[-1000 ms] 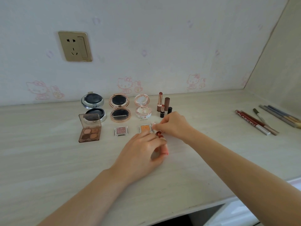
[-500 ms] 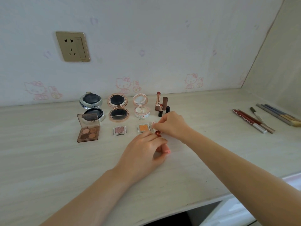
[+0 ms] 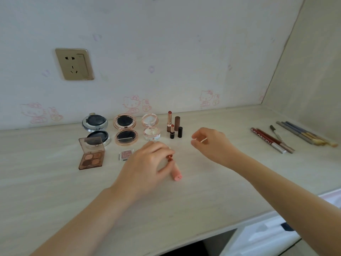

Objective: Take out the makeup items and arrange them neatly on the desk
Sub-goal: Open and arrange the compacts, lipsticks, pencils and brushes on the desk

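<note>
— What's going on right now?

— The left hand (image 3: pixel 145 163) has its fingers (image 3: pixel 162 169) curled round a pink lip gloss tube (image 3: pixel 176 173), holding it low over the surface (image 3: pixel 203 191), just in front of the clear round compact (image 3: pixel 151 129). The right hand (image 3: pixel 212 143), to the right of that compact, pinches a thin pale wand (image 3: pixel 203 140) between thumb and forefinger; I'd guess it is the tube's applicator, though it's too small to be sure.

— So which step is this?

— Opening and laying out, I'd say. Left of the clear compact the two dark compacts (image 3: pixel 125 129) and the brown palette (image 3: pixel 91 154) already stand open in rows; right behind it are the lipsticks (image 3: pixel 170 124).

— And next?

— Probably setting tube and wand down near the lipsticks, square with the rows, without rolling or smearing.
</note>
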